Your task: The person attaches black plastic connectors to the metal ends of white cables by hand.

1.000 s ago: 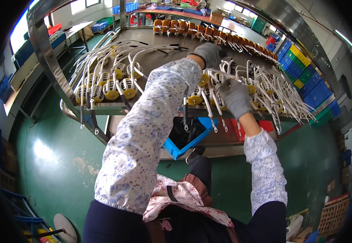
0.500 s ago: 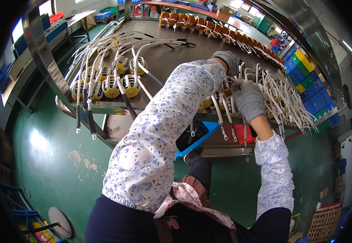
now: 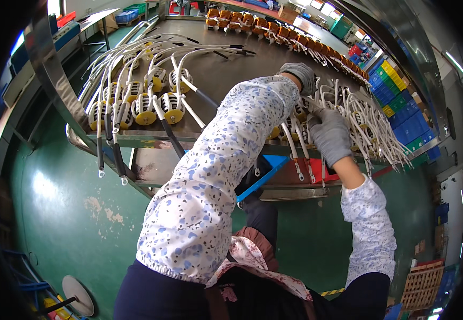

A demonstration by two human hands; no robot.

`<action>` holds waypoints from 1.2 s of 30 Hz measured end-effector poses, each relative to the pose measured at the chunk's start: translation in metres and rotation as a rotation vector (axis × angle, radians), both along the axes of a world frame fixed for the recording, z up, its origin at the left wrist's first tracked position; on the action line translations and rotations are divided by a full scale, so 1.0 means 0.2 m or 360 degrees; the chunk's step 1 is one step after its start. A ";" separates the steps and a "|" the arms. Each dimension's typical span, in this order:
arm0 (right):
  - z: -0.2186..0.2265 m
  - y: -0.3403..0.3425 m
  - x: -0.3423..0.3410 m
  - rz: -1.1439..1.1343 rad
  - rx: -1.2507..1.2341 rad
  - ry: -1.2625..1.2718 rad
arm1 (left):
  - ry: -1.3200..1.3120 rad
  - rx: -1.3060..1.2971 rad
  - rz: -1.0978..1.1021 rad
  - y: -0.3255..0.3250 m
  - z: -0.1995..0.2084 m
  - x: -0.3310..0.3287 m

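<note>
This is a factory workshop handling electrical parts. Orange wound coils [image 3: 283, 33] stand in a row along a steel bench [image 3: 226, 38] between twelve and one o'clock; yellow-ended coils [image 3: 146, 116] cluster at ten, and bunched white cables [image 3: 386, 128] overhang the edge near three. Plastic crates [image 3: 407, 124] are stacked between two and three o'clock. The green-painted floor [image 3: 55, 224] is worn at eight, a slatted wooden pallet [image 3: 422, 288] shows at four, and a worktable [image 3: 95, 19] stands between ten and eleven.
</note>
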State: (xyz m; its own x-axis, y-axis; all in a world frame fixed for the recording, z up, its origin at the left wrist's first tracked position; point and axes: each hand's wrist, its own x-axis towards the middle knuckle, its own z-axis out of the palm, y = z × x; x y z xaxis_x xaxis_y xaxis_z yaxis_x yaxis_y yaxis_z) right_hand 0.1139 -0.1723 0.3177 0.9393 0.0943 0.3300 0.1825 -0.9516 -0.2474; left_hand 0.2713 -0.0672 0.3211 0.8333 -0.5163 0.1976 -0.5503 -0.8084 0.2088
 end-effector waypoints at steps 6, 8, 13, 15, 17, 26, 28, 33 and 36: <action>-0.13 0.02 -0.01 0.0182 -0.0927 -0.0669 | 0.0024 0.0003 0.0003 0.01 -0.01 0.01; -0.14 0.02 0.02 0.0196 -0.0887 -0.0659 | 0.0013 -0.0019 -0.0006 0.01 -0.02 0.01; -0.12 0.01 0.04 0.0234 -0.0594 -0.0598 | 0.0014 -0.0011 -0.0017 0.00 0.00 -0.03; -0.12 0.00 0.00 0.0346 -0.0295 -0.0774 | 0.0019 0.0006 -0.0029 0.02 0.02 -0.05; -0.13 -0.01 -0.05 0.0302 -0.0150 -0.0726 | 0.0027 -0.0052 -0.0001 0.03 0.03 -0.07; -0.15 -0.01 -0.14 0.0172 -0.0444 -0.0754 | 0.0102 -0.0025 -0.0007 0.04 0.05 -0.08; -0.16 -0.02 -0.14 0.0155 -0.0448 -0.0765 | 0.0100 -0.0032 -0.0010 0.04 0.05 -0.08; -0.19 0.01 -0.02 0.0138 -0.0238 -0.0685 | 0.0099 -0.0026 0.0004 0.03 0.05 -0.09; -0.21 0.01 0.02 0.0171 -0.0146 -0.0707 | 0.0062 -0.0060 0.0005 0.04 0.05 -0.10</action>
